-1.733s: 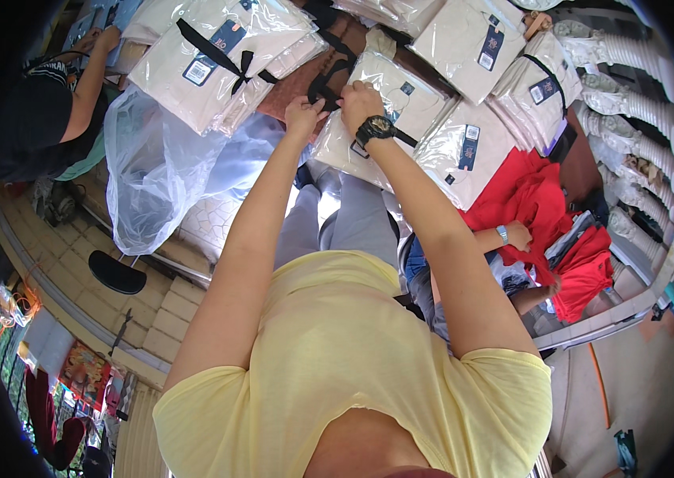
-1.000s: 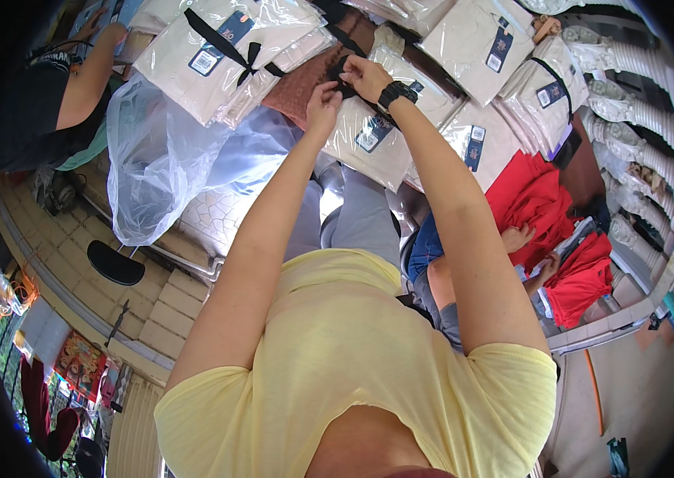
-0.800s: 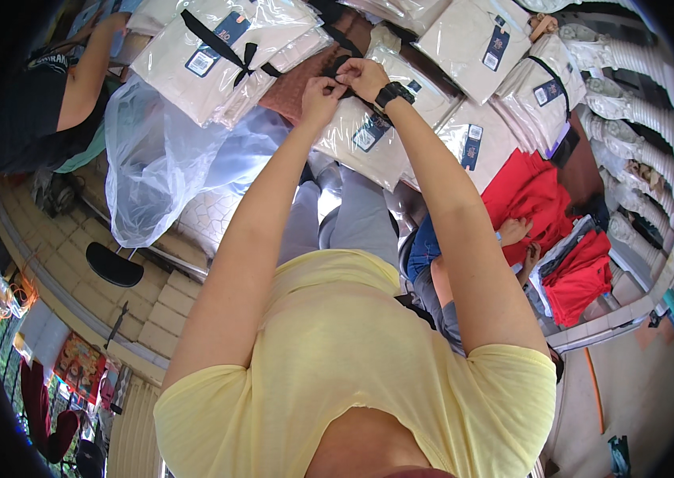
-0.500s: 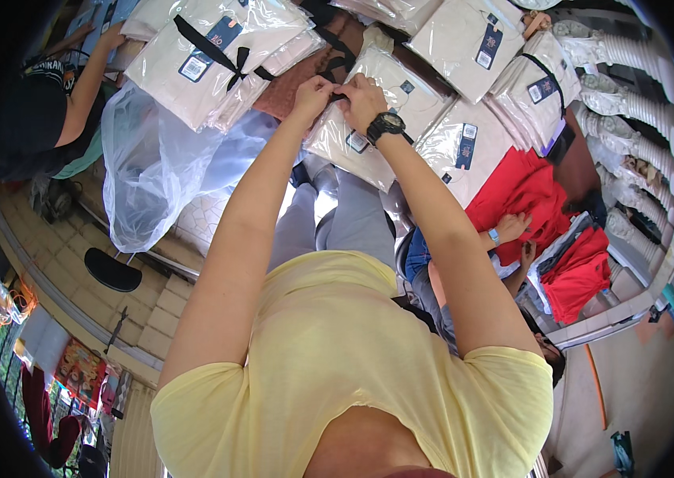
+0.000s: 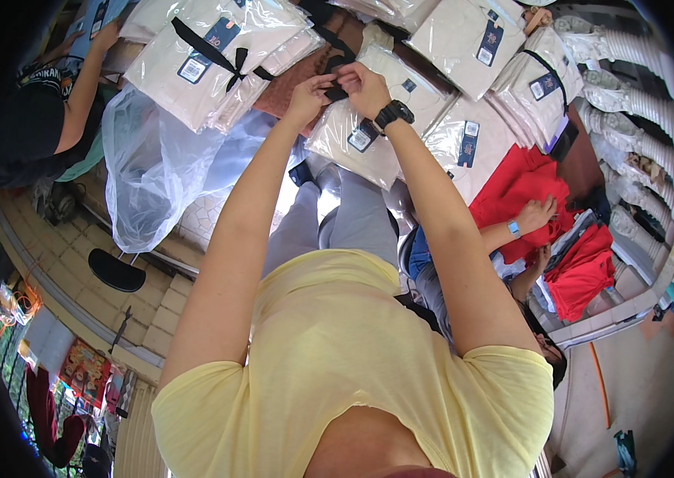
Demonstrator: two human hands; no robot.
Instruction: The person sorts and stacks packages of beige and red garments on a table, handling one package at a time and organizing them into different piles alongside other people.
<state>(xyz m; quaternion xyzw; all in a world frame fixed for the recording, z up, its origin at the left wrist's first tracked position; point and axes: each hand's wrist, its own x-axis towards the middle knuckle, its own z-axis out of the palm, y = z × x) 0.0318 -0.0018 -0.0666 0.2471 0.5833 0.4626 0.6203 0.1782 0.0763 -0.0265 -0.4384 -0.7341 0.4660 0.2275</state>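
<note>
Both hands work at a black fabric strip [image 5: 335, 94] beside a bagged cream garment [image 5: 362, 137] with a dark tag. My left hand [image 5: 310, 99] has its fingertips closed on the strip. My right hand [image 5: 364, 89] pinches the same strip from the other side, a black watch on its wrist. Whether the strip is knotted is too small to tell. To the left lies a stack of clear-bagged cream garments [image 5: 213, 68], tied by a black strip with a bow on top.
More bagged garments [image 5: 466, 48] cover the table to the right. A clear plastic bag [image 5: 158, 159] hangs at the left edge. At right a person's hands [image 5: 536, 215] handle red cloth [image 5: 520, 187]. Another person [image 5: 42, 119] stands at far left. White ruffled bundles [image 5: 631, 103] line the right side.
My hands have shifted slightly up and apart, and more of the black strip shows between them. The person at right has raised a hand off the red cloth.
</note>
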